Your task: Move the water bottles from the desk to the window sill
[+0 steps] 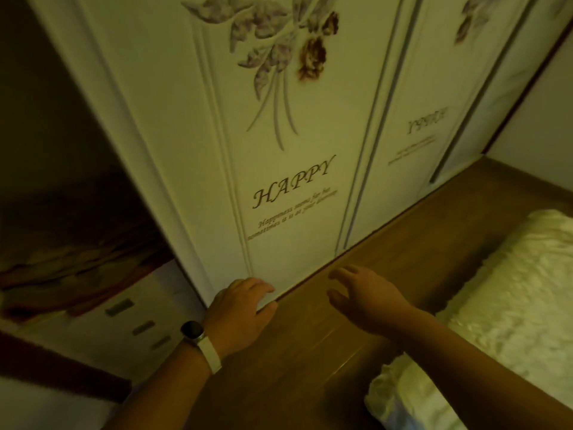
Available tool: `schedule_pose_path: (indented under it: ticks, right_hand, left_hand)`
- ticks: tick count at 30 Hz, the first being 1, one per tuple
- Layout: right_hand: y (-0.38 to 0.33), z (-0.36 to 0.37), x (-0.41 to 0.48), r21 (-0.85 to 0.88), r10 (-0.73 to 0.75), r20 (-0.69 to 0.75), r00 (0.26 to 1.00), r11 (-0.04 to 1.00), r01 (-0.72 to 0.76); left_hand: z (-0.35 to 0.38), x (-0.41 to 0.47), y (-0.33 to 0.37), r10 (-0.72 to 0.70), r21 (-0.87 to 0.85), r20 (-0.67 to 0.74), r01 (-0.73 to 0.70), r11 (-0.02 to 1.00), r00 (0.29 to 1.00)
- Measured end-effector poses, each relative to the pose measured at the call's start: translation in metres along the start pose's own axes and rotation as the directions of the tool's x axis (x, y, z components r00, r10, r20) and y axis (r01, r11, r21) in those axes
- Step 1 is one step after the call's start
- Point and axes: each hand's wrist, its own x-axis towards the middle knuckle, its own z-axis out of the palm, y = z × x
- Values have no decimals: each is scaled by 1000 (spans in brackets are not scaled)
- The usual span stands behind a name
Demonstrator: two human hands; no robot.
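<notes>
White wardrobe doors (294, 150) with purple flowers and the word HAPPY fill most of the view. Brown wood floor (310, 352) runs along the bottom of them, and a bed (511, 290) with shiny cream covers lies on the right.

No water bottles can be seen. The tabletop they sit on and the window sill are out of view too, so I cannot tell where the bottles are or how many have been moved.

Both hands are held out low and near. The left hand (242, 308), with a watch (193, 330) on its wrist, is in front of the bottom corner of the left door. Its fingers (259, 287) are bent loosely and seem to hold nothing. I cannot tell if they touch the door. The right hand (369, 296) is just to the right, over the floor. Its fingers (341, 271) are spread apart and hold nothing.

I think this is a walking step between places, with empty hands. It looks like the person is on the way to get a bottle, not carrying one.

Next, the person needs to turn away from the wardrobe, find the tabletop and wrap one hand around a bottle.
</notes>
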Motion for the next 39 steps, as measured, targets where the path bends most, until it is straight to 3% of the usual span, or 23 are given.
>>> schedule_pose_path:
  ticks: [11,18,26,39]
  right_hand:
    - [139,-27,48,53,278,-51,959,960,-275]
    - [249,-70,96,114,338,-58,939,937,-330]
    - [346,-139,125,131,425,-132,896,903,-409]
    - [474,-162,192,213,593,-92,800,796,-566]
  left_hand:
    - [12,173,83,241,31,92,-245,969,966]
    - [15,304,161,308,66,183,-324,944,934]
    - [19,411,252,404,4,165,-410,912,900]
    - [53,589,340,498,47,307,-536,843,811]
